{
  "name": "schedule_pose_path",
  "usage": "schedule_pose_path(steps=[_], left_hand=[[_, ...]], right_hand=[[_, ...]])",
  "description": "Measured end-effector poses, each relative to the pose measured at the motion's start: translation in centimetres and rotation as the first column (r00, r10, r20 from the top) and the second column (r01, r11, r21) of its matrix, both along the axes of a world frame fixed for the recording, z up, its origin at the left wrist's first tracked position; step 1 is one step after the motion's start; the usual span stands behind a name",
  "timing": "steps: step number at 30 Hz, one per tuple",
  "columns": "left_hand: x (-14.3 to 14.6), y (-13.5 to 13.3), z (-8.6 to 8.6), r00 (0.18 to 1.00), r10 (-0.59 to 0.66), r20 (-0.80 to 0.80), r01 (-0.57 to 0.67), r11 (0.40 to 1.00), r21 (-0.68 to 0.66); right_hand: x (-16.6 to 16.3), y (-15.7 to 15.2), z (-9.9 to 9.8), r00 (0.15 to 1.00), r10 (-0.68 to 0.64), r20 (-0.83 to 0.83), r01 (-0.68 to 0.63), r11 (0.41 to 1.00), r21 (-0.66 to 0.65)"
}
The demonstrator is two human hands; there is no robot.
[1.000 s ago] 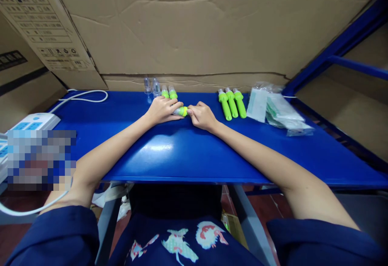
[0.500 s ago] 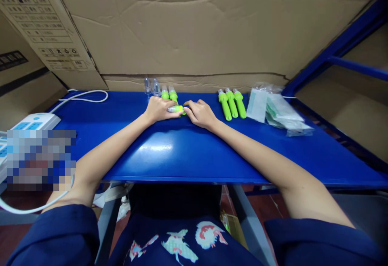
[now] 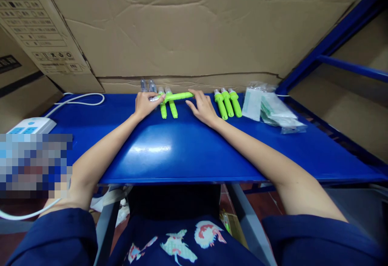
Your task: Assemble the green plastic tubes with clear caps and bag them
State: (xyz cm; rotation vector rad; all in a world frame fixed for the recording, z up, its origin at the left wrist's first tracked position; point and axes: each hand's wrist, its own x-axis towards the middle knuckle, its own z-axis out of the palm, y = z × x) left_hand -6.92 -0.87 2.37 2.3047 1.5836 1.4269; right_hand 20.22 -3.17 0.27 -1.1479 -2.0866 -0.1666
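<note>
My left hand (image 3: pixel 144 105) pinches a lime-green, pen-shaped handle with a clear tip (image 3: pixel 178 96) near that tip, holding it almost level above the table. Its long green end points right, to the fingertips of my right hand (image 3: pixel 203 107). The right thumb and fingers are spread; whether a fingertip touches the handle's end I cannot tell. Below the held piece lie two similar green handles (image 3: pixel 164 111), their upper parts partly covered by it. Just behind my left hand stand two clear plastic caps (image 3: pixel 152 85).
Three more green handles (image 3: pixel 228 103) with clear tips lie side by side to the right. Beyond them are clear bags with white-green packets (image 3: pixel 274 110). A white power strip (image 3: pixel 34 125) with its cable sits at the left. Cardboard (image 3: pixel 182 27) walls the back of the blue table (image 3: pixel 194 148).
The held piece now shows its long green handle stretching right. My hands have moved apart, and my right hand has opened. The two green handles below are more exposed.
</note>
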Motion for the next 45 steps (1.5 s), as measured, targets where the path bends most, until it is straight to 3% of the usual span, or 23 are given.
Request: schedule_pose_path(steps=[5, 16, 25, 34, 45], left_hand=[[-0.4, 0.1, -0.1, 0.999, -0.036, 0.016, 0.037, 0.999, -0.036], [-0.6, -0.5, 0.1, 0.977, -0.078, -0.198, 0.086, 0.996, 0.033], [-0.4, -1.3, 0.5, 0.897, -0.091, -0.432, 0.178, 0.97, 0.165], [0.1, -1.3, -0.1, 0.881, -0.041, -0.471, 0.141, 0.973, 0.18], [0.2, -1.5, -0.2, 0.852, -0.09, -0.515, 0.176, 0.977, 0.119]], right_hand=[[0.2, 0.6, -0.6, 0.999, 0.038, -0.015, -0.038, 0.999, 0.027], [0.7, 0.6, -0.9, 0.994, 0.103, -0.032, -0.1, 0.992, 0.073], [0.8, 0.6, -0.9, 0.99, 0.05, -0.128, -0.041, 0.997, 0.068], [0.7, 0.5, -1.0, 0.992, -0.061, -0.115, 0.065, 0.997, 0.032], [0.5, 0.3, -0.8, 0.983, -0.064, -0.17, 0.067, 0.998, 0.012]])
